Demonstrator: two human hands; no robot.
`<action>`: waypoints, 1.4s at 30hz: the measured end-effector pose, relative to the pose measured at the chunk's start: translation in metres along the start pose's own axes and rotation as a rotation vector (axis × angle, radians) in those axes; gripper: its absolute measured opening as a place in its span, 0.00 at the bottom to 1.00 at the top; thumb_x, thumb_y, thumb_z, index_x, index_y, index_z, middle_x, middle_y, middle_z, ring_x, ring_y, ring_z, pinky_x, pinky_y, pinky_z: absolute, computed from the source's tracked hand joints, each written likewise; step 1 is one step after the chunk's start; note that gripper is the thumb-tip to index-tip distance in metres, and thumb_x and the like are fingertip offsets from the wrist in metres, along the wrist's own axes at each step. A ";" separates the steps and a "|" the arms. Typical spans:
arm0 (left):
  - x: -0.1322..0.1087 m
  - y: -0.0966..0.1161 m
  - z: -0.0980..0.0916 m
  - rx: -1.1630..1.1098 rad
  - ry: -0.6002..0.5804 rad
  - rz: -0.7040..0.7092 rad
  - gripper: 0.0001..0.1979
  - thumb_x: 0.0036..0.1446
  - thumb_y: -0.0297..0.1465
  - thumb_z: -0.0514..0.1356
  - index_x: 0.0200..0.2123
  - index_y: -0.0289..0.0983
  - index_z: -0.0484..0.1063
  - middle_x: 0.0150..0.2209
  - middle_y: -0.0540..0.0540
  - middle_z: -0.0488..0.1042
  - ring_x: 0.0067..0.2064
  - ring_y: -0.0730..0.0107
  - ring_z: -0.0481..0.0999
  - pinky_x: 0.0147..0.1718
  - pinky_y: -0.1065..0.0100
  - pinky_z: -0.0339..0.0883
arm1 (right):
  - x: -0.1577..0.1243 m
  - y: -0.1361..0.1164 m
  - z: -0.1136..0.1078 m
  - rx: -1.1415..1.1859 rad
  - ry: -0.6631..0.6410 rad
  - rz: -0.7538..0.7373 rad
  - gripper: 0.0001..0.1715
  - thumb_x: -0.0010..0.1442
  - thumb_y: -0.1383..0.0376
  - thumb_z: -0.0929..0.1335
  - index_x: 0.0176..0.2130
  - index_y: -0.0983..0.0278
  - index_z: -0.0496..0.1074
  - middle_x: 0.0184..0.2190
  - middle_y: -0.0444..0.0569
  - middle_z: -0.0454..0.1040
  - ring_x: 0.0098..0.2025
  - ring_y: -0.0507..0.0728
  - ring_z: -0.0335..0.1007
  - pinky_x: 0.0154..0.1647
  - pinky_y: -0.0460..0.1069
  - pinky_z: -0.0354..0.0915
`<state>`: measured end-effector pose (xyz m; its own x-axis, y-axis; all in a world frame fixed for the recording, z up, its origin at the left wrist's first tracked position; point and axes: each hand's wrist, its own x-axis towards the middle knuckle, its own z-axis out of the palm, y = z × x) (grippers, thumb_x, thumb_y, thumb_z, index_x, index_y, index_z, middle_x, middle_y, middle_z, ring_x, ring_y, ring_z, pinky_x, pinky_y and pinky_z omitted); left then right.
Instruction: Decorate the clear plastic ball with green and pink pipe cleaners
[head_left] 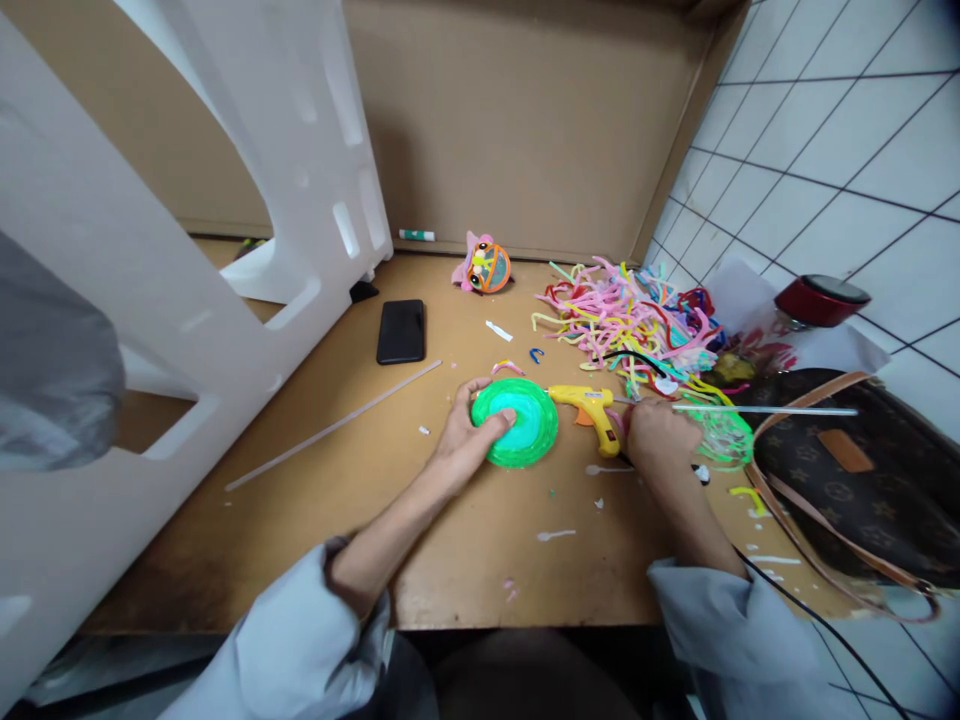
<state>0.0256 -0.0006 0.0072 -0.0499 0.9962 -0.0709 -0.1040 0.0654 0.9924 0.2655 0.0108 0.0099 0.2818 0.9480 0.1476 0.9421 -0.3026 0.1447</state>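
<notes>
Neighbouring the yellow plastic glue gun (590,397), a green-turquoise disc (534,438) is held by the left hand (465,432), a thin translucent stick (772,409) apparently by the right hand (661,437); smearing is risked by nozzle (548,393) contact.

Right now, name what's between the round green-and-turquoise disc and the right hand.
The head view shows a yellow plastic glue gun between the disc and right hand.

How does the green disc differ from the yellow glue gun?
The green disc is round; the yellow glue gun has a barrel and handle. The disc is green around a turquoise center, while the gun is yellow with an orange trigger. The left hand holds the disc, not the gun. Both look bright.
</notes>
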 end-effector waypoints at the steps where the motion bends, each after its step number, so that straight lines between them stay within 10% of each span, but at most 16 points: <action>1: 0.000 0.001 -0.001 0.030 -0.025 -0.006 0.32 0.39 0.42 0.68 0.49 0.39 0.66 0.46 0.44 0.74 0.48 0.56 0.75 0.48 0.59 0.69 | 0.000 0.001 0.002 -0.007 0.017 -0.014 0.28 0.68 0.55 0.63 0.45 0.80 0.74 0.36 0.73 0.78 0.39 0.72 0.78 0.38 0.58 0.64; 16: 0.001 0.007 -0.009 0.309 -0.121 -0.017 0.33 0.42 0.45 0.66 0.52 0.40 0.67 0.43 0.43 0.75 0.47 0.50 0.75 0.50 0.50 0.68 | -0.005 -0.005 -0.008 -0.012 -0.038 0.003 0.21 0.69 0.59 0.61 0.47 0.73 0.73 0.39 0.68 0.78 0.40 0.67 0.79 0.34 0.53 0.63; 23: 0.007 0.005 -0.013 0.375 -0.114 -0.023 0.38 0.43 0.48 0.64 0.56 0.39 0.65 0.46 0.41 0.75 0.50 0.46 0.75 0.52 0.47 0.68 | -0.028 -0.002 -0.034 0.067 0.133 -0.114 0.18 0.69 0.60 0.63 0.52 0.66 0.73 0.45 0.60 0.79 0.46 0.64 0.76 0.33 0.50 0.57; 30: 0.005 0.010 -0.014 0.430 -0.173 0.001 0.38 0.46 0.50 0.61 0.57 0.36 0.62 0.51 0.39 0.74 0.52 0.49 0.75 0.54 0.48 0.69 | -0.048 -0.004 -0.050 0.051 -0.247 -0.479 0.11 0.62 0.70 0.67 0.40 0.63 0.80 0.48 0.57 0.79 0.44 0.61 0.76 0.29 0.48 0.56; 36: 0.001 0.011 -0.013 0.503 -0.232 -0.010 0.38 0.46 0.48 0.62 0.59 0.38 0.62 0.49 0.41 0.76 0.51 0.49 0.76 0.54 0.48 0.69 | -0.040 -0.016 -0.061 0.867 0.054 -0.663 0.07 0.64 0.67 0.67 0.39 0.62 0.77 0.37 0.50 0.78 0.40 0.56 0.73 0.40 0.50 0.65; 42: 0.003 0.010 -0.014 0.580 -0.205 0.014 0.35 0.52 0.50 0.59 0.59 0.39 0.63 0.50 0.39 0.75 0.52 0.48 0.76 0.53 0.44 0.69 | -0.026 -0.043 -0.049 1.260 -0.144 -0.688 0.06 0.55 0.66 0.73 0.36 0.62 0.74 0.37 0.46 0.76 0.40 0.55 0.71 0.41 0.49 0.65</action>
<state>0.0102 0.0019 0.0150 0.1506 0.9841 -0.0939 0.4553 0.0152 0.8902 0.2093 -0.0055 0.0476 -0.3419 0.8918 0.2964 0.4053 0.4245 -0.8096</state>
